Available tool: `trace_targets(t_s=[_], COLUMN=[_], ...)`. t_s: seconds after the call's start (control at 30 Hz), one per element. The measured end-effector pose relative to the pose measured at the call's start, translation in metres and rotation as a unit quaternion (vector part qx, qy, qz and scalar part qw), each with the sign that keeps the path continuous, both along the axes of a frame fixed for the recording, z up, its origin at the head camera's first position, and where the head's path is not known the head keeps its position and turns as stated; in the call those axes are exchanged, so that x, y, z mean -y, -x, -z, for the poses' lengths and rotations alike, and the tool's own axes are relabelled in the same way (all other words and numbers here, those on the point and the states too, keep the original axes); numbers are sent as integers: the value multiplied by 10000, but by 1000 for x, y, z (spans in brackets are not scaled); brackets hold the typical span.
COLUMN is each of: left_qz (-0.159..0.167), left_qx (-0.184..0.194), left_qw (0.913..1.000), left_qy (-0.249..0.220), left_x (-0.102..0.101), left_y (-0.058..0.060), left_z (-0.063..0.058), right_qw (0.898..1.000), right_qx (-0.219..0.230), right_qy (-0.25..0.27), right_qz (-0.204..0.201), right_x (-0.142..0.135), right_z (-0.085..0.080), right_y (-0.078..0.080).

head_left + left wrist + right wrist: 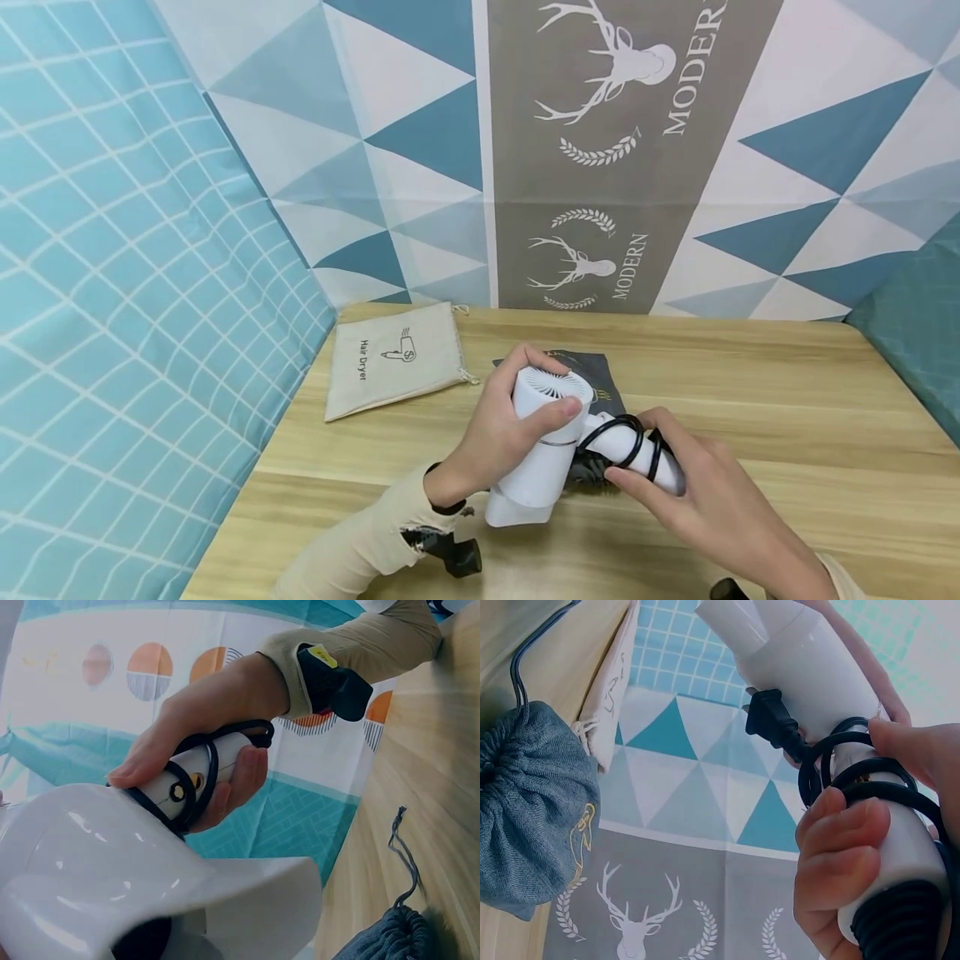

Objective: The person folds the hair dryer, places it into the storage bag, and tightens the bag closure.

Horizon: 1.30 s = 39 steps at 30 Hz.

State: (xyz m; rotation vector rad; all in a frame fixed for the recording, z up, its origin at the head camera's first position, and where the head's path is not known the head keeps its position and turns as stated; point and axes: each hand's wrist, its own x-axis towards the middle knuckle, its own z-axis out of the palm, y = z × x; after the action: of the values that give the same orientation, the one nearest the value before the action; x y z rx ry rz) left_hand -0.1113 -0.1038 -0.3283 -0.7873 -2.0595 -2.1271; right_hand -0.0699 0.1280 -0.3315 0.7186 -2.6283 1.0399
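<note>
The left hand [497, 435] clasps the hair dryer [538, 467], likely stiff, slick; beside it, the right hand [703, 483] grips its surer-looking, corded handle [617, 441].

Head cam bright, even; L wrist view dimmer w/ glare spots on dryer [112, 855].

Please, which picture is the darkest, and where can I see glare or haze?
Left wrist view: the dimmest, with small glints on the glossy white hair dryer; right wrist view: a pale haze washes out the upper right corner; head view: bright and fairly even.
</note>
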Motion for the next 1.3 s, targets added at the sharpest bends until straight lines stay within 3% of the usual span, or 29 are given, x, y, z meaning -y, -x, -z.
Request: trace_targets(t_s=[0.3,0.57,1.07,1.3], left_qz=[-69,-97,-231,-368], left_qx=[29,-124,-209,-309], left_qw=[10000,9998,9991,9972], left_qy=[-37,-115,-296,-570], left_x=[-1,-1,-2,-5], left_y=[-2,-7,-14,-16], left_z=[1,-1,-3,0], right_qw=[9995,9993,9975,9968], right_qx=[75,-39,183,-320], right_qy=[27,87,38,369], right_qz=[321,371,683,625], right_x=[4,3,5,8], right_z=[-1,-2,-5,-2], right_y=[-4,-9,-15,-16])
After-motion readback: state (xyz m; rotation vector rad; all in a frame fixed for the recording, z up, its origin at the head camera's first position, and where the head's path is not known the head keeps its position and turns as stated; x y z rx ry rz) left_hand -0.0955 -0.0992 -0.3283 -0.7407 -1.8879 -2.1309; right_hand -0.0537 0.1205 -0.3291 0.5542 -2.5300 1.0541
